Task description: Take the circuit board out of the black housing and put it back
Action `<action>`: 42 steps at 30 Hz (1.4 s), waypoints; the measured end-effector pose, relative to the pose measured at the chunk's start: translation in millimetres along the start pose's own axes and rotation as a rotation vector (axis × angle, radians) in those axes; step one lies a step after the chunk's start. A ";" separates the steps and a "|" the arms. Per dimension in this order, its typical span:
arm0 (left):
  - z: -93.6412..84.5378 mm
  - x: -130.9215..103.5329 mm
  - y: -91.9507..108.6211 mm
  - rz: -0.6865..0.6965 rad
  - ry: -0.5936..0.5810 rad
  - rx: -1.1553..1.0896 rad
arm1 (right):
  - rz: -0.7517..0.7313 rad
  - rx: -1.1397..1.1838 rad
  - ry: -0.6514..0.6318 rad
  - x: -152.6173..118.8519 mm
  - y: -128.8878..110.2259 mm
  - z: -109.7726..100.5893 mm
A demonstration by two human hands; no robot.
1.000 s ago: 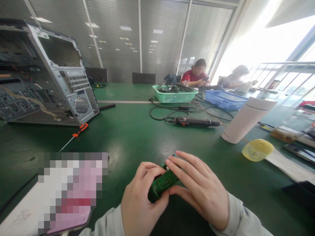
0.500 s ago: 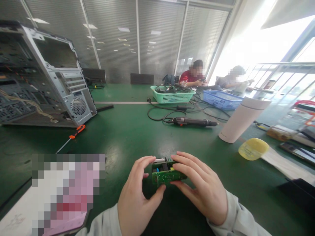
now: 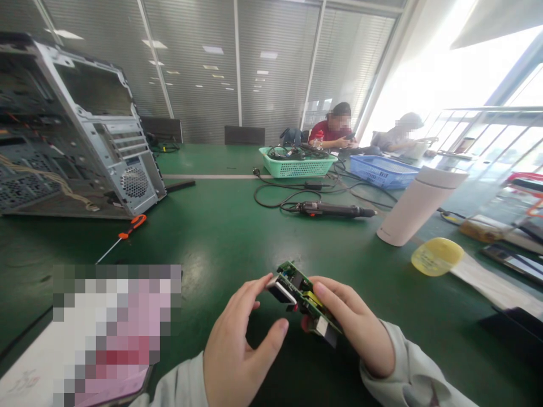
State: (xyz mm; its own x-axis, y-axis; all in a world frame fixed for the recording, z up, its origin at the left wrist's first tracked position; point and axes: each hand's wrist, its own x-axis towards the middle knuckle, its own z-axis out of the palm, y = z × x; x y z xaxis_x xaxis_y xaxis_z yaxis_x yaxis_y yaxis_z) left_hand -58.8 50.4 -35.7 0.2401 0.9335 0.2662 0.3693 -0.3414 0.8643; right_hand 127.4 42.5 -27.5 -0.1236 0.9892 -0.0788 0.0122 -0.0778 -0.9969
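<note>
A small green circuit board assembly is tilted above the green table, with yellow, black and silvery parts on it. My right hand grips its right side between thumb and fingers. On the other side, my left hand has its thumb and fingers spread apart. Its index fingertip is at the upper left corner of the circuit board; whether it touches I cannot tell.
An opened computer case stands at left, near an orange-handled screwdriver. Beyond my hands lie a black electric screwdriver, a green basket and a blue basket. A pale tumbler and yellow lid-like piece are at right. Two people sit at the far end.
The circuit board has been turned in my right hand, from level with its edge facing me to slanting and showing its components. My left thumb has come off it.
</note>
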 end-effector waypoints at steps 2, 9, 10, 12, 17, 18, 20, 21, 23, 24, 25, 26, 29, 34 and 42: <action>0.1 -0.1 -1.5 0.007 -0.008 0.034 | 0.142 0.101 0.057 1.4 -1.7 1.9; -1.2 0.7 0.9 0.026 -0.018 0.080 | 0.253 0.168 -0.250 3.4 0.9 -1.5; -1.6 1.2 1.5 0.018 -0.021 0.077 | 0.252 0.159 -0.275 3.8 2.6 -2.6; -2.1 2.2 2.0 -0.002 -0.041 0.060 | 0.241 0.150 -0.310 4.7 5.7 -4.2; -2.0 3.5 0.8 -0.032 -0.087 0.010 | 0.263 0.150 -0.303 4.6 6.8 -4.0; -1.7 3.3 0.5 -0.039 -0.091 0.005 | 0.274 0.149 -0.276 4.1 6.4 -3.4; -1.3 2.4 0.3 -0.053 -0.099 -0.004 | 0.284 0.150 -0.220 3.2 5.6 -2.0; -1.0 1.9 0.4 -0.058 -0.101 -0.007 | 0.285 0.155 -0.199 2.8 5.1 -1.2; -0.7 1.1 1.1 -0.065 -0.107 -0.010 | 0.284 0.168 -0.177 2.4 3.8 0.4; -0.7 0.8 1.5 -0.066 -0.109 -0.010 | 0.284 0.175 -0.166 2.2 2.8 1.2; -0.6 0.7 2.1 -0.066 -0.110 -0.009 | 0.283 0.179 -0.153 2.0 1.7 1.9; -0.6 0.6 2.6 -0.063 -0.113 -0.009 | 0.281 0.181 -0.134 1.7 0.6 2.4; -0.7 0.9 3.6 -0.050 -0.115 -0.008 | 0.290 0.180 -0.072 0.6 0.1 2.6; 0.1 0.8 2.6 -0.031 -0.107 -0.005 | 0.313 0.187 -0.089 0.3 10.2 -1.4; 2.1 0.0 -1.5 -0.028 -0.103 -0.016 | 0.272 0.274 -0.238 0.7 6.7 -2.3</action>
State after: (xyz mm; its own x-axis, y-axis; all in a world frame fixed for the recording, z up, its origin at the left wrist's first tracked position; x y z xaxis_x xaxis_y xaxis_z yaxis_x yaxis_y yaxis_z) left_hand -57.5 50.7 -37.9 0.3209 0.9263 0.1975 0.3631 -0.3129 0.8776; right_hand 129.6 42.9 -34.2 -0.3777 0.8746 -0.3039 -0.1832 -0.3923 -0.9014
